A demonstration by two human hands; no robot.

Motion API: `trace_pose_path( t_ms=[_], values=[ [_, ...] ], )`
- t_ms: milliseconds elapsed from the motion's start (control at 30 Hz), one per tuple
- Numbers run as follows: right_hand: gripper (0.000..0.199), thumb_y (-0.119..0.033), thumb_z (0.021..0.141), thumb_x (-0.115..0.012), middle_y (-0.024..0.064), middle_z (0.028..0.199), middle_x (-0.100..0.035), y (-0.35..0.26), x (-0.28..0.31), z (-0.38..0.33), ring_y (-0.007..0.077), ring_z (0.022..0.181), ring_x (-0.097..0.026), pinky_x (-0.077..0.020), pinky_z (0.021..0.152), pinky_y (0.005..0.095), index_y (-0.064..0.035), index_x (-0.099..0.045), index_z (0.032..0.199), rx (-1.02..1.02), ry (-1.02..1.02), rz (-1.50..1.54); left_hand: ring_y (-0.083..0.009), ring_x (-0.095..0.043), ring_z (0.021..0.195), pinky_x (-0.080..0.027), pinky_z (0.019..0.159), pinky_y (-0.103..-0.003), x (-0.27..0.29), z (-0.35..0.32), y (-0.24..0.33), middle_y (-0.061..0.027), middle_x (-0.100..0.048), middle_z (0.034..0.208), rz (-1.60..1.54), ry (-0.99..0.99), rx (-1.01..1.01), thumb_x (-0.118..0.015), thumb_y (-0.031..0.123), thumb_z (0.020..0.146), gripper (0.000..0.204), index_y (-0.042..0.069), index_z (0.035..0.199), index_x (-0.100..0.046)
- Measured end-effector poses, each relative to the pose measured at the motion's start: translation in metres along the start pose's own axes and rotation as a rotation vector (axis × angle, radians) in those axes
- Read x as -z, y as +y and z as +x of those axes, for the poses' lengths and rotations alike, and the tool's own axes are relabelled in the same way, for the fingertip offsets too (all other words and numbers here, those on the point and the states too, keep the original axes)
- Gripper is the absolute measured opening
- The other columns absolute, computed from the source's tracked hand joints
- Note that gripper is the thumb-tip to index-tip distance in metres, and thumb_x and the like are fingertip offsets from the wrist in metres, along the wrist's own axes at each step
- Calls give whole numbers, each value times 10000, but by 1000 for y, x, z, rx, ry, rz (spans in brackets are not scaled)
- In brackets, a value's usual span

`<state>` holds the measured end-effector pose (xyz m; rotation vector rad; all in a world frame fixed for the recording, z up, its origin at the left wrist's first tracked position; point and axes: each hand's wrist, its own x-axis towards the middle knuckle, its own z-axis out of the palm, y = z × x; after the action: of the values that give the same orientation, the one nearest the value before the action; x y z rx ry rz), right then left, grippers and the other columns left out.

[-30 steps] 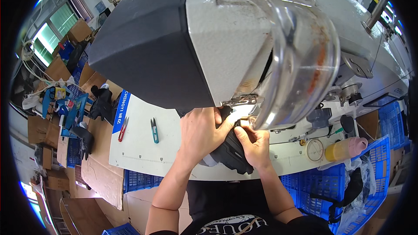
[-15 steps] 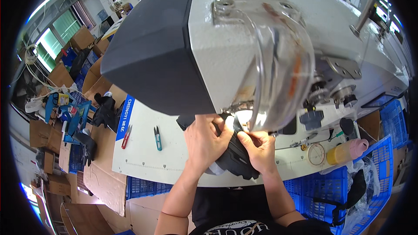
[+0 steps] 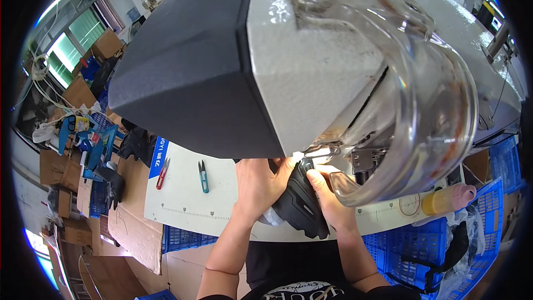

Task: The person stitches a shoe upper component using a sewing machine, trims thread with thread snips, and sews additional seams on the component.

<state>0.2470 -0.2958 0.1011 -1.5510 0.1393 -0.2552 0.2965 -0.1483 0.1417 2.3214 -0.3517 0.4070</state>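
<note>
A black glove (image 3: 300, 205) with a grey lining lies on the white table of a sewing machine (image 3: 316, 78), just under the needle area. My left hand (image 3: 256, 186) grips its left side, thumb and fingers pinched near the machine's foot. My right hand (image 3: 335, 200) presses and pinches the glove's right edge with the thumb on top. Both sets of fingertips meet close under the lit sewing head, and the machine partly hides them. A clear plastic guard (image 3: 408, 94) curves down in front of the needle and my right fingertips.
Red thread snips (image 3: 162, 174) and teal thread snips (image 3: 204, 178) lie on the table's left. A pink-capped bottle (image 3: 448, 199) stands at right, beside a blue crate (image 3: 488, 222) of plastic bags. Black gloves (image 3: 114, 186) and cardboard (image 3: 133, 216) sit at far left.
My head view has moved closer to the machine, so its head and guard look larger. Both hands keep hold of the glove; its padded back shows more now.
</note>
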Motion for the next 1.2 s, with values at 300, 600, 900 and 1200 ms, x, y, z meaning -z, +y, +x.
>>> trace_pose_path(
  t_ms=[300,600,900,1200],
  values=[
    [329,-280,984,-537,126,951,-662,38,20,-4,198,815,-673,-545,736,276,14,-594,1119,-103,-179,407,-177,-521,584,-441,542,-304,-3,-20,23,-47,-551,697,-175,-29,-5,-795,121,702,402,39,940,-481],
    [527,-407,1035,-351,179,796,-672,-3,38,-15,232,638,-690,-551,476,274,68,-580,1031,-402,-725,463,-273,-555,544,-445,522,-372,-5,-12,35,-91,-535,654,61,-15,-38,-752,138,704,324,9,813,-475],
    [486,-386,1020,-392,189,866,-650,-5,37,-16,288,680,-691,-585,512,346,70,-484,1157,-493,-660,490,-196,-457,453,-398,473,-326,-15,-16,27,-52,-483,602,-207,67,-71,-679,16,725,281,4,844,-426],
    [550,-373,1033,-347,212,813,-664,-2,26,-18,283,656,-686,-592,531,354,133,-562,1070,-529,-613,584,-135,-399,454,-351,468,-293,-10,-8,18,-33,-434,550,-361,3,102,-678,25,725,213,-8,740,-469]
  ],
)
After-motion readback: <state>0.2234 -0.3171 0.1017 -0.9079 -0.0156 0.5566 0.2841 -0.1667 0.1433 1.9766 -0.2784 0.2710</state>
